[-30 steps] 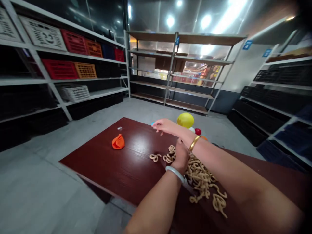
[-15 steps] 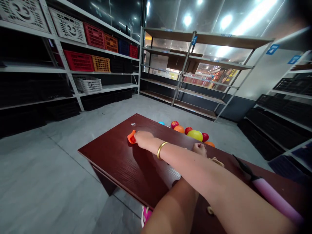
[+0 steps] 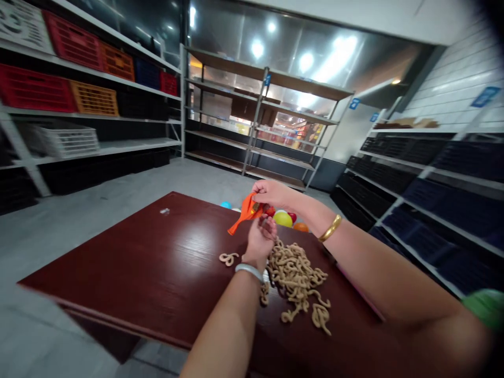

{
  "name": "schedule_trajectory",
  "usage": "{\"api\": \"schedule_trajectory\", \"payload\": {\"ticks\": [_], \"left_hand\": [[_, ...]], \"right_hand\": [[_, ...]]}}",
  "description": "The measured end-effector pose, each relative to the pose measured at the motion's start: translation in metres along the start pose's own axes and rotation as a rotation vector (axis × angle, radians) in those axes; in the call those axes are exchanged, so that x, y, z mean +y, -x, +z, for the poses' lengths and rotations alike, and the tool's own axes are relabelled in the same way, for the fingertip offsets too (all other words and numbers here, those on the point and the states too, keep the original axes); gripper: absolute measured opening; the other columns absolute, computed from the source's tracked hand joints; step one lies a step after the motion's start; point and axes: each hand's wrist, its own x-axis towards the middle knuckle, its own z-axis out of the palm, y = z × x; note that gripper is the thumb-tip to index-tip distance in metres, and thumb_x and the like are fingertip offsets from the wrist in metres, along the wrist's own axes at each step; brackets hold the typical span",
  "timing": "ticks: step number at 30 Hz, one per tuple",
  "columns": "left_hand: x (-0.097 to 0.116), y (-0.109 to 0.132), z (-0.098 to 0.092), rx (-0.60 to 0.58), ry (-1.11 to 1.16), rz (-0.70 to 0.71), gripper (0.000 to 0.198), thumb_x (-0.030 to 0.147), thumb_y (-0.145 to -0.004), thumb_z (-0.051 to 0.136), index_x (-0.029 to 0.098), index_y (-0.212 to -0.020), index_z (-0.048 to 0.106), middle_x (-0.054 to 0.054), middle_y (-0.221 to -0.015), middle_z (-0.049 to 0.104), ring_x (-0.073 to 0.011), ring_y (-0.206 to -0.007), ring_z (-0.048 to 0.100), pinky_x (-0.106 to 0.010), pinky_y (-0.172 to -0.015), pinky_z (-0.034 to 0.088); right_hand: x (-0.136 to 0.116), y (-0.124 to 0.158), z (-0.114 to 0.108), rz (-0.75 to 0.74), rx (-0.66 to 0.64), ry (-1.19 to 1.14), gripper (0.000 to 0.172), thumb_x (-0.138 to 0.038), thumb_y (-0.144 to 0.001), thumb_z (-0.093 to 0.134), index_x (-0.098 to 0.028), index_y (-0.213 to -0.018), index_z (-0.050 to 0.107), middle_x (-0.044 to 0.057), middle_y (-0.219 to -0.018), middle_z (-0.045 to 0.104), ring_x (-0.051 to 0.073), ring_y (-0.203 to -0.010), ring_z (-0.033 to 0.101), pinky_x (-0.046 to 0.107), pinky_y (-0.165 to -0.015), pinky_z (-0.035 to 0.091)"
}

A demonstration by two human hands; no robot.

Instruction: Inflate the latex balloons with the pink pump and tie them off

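Observation:
My right hand [image 3: 271, 193], with a gold bangle at the wrist, pinches a limp orange balloon [image 3: 247, 211] above the table's far edge. The balloon's narrow neck hangs down to the left. Just below it is my left hand [image 3: 262, 236], wearing a pale bangle, its fingers curled upward; whatever they may hold is hidden. A heap of tan, curly worm-like pieces [image 3: 295, 273] lies beside my left wrist. One loose curly piece [image 3: 228, 258] rests left of that hand.
The dark red table [image 3: 129, 262] carries a small clear scrap [image 3: 164, 211] near its far left corner. Beyond the far edge are several balloons, one yellow [image 3: 282, 218] and one blue [image 3: 226, 205]. A pink rod-like thing [image 3: 364, 294] is partly behind my right arm. Shelves with crates [image 3: 94, 98] surround the room.
My right hand has lifted the orange balloon off the table's left part and brought it right, near my left hand. My arms are uncrossed, and the view has turned right, showing the tan heap.

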Motion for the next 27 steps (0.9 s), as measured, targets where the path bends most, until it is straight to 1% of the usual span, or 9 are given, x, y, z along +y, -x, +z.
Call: {"api": "schedule_trajectory", "payload": {"ticks": [2, 4, 6, 8, 11, 13, 16, 20, 27], "left_hand": [[0.006, 0.000, 0.002, -0.050, -0.001, -0.031, 0.033, 0.035, -0.103, 0.041, 0.012, -0.100, 0.065, -0.010, -0.083, 0.069, -0.0159, -0.077, 0.069, -0.029, -0.076, 0.058], [0.014, 0.003, 0.004, -0.224, -0.106, -0.093, 0.048, 0.053, -0.101, 0.040, 0.012, -0.099, 0.065, -0.013, -0.085, 0.071, -0.0211, -0.077, 0.071, -0.036, -0.073, 0.060], [0.019, 0.007, 0.007, -0.348, -0.233, -0.129, 0.056, 0.063, -0.097, 0.040, 0.013, -0.099, 0.065, -0.013, -0.086, 0.073, -0.0215, -0.072, 0.072, -0.037, -0.070, 0.060], [0.021, 0.013, 0.010, -0.445, -0.376, -0.189, 0.054, 0.063, -0.094, 0.048, 0.013, -0.103, 0.065, -0.012, -0.084, 0.073, -0.0208, -0.068, 0.072, -0.034, -0.066, 0.060], [0.013, 0.022, 0.015, -0.528, -0.573, -0.251, 0.045, 0.051, -0.089, 0.066, 0.012, -0.111, 0.064, -0.015, -0.093, 0.074, -0.0222, -0.075, 0.073, -0.030, -0.063, 0.059], [0.004, 0.027, 0.017, -0.554, -0.658, -0.260, 0.042, 0.043, -0.084, 0.076, 0.012, -0.109, 0.065, -0.016, -0.097, 0.074, -0.0220, -0.079, 0.074, -0.026, -0.061, 0.057], [-0.011, 0.031, 0.017, -0.577, -0.723, -0.283, 0.042, 0.036, -0.078, 0.083, 0.009, -0.108, 0.068, -0.016, -0.096, 0.074, -0.0162, -0.074, 0.071, -0.020, -0.061, 0.053], [-0.022, 0.029, 0.014, -0.595, -0.786, -0.361, 0.050, 0.036, -0.075, 0.085, 0.008, -0.114, 0.069, -0.012, -0.091, 0.073, -0.0125, -0.071, 0.066, -0.021, -0.066, 0.051], [-0.028, 0.026, 0.012, -0.503, -0.875, -0.311, 0.052, 0.041, -0.071, 0.088, 0.013, -0.109, 0.069, -0.009, -0.086, 0.074, -0.0123, -0.068, 0.065, -0.022, -0.064, 0.050]], "right_hand": [[0.007, 0.021, -0.025, 0.024, 0.038, 0.058, 0.008, -0.008, -0.075, 0.062, -0.016, -0.075, 0.062, 0.001, -0.066, 0.068, 0.013, -0.056, 0.061, 0.023, -0.053, 0.045], [0.016, 0.038, -0.048, 0.060, 0.085, 0.125, 0.008, -0.007, -0.073, 0.066, -0.016, -0.073, 0.065, 0.001, -0.064, 0.068, 0.012, -0.054, 0.060, 0.023, -0.053, 0.044], [0.025, 0.051, -0.066, 0.091, 0.111, 0.199, 0.008, -0.008, -0.073, 0.067, -0.016, -0.072, 0.068, 0.000, -0.063, 0.068, 0.012, -0.054, 0.059, 0.022, -0.054, 0.043], [0.033, 0.063, -0.081, 0.094, 0.120, 0.289, 0.011, -0.008, -0.074, 0.064, -0.017, -0.074, 0.071, -0.001, -0.063, 0.068, 0.011, -0.054, 0.058, 0.021, -0.054, 0.042], [0.038, 0.080, -0.092, 0.094, 0.124, 0.403, 0.016, -0.008, -0.075, 0.060, -0.018, -0.076, 0.072, -0.002, -0.061, 0.067, 0.009, -0.048, 0.052, 0.022, -0.051, 0.038], [0.037, 0.089, -0.093, 0.102, 0.127, 0.413, 0.015, -0.010, -0.076, 0.059, -0.018, -0.078, 0.072, -0.003, -0.060, 0.067, 0.008, -0.044, 0.049, 0.022, -0.048, 0.036], [0.033, 0.101, -0.090, 0.131, 0.114, 0.383, 0.014, -0.014, -0.080, 0.059, -0.017, -0.083, 0.071, -0.002, -0.064, 0.068, 0.007, -0.044, 0.049, 0.021, -0.047, 0.034], [0.030, 0.110, -0.091, 0.198, 0.099, 0.395, 0.012, -0.017, -0.082, 0.060, -0.016, -0.088, 0.070, 0.000, -0.072, 0.070, 0.007, -0.051, 0.052, 0.020, -0.050, 0.036], [0.058, 0.100, -0.096, 0.193, 0.102, 0.374, 0.011, -0.013, -0.079, 0.061, -0.015, -0.085, 0.071, 0.002, -0.081, 0.072, 0.010, -0.066, 0.058, 0.021, -0.060, 0.042]]}}
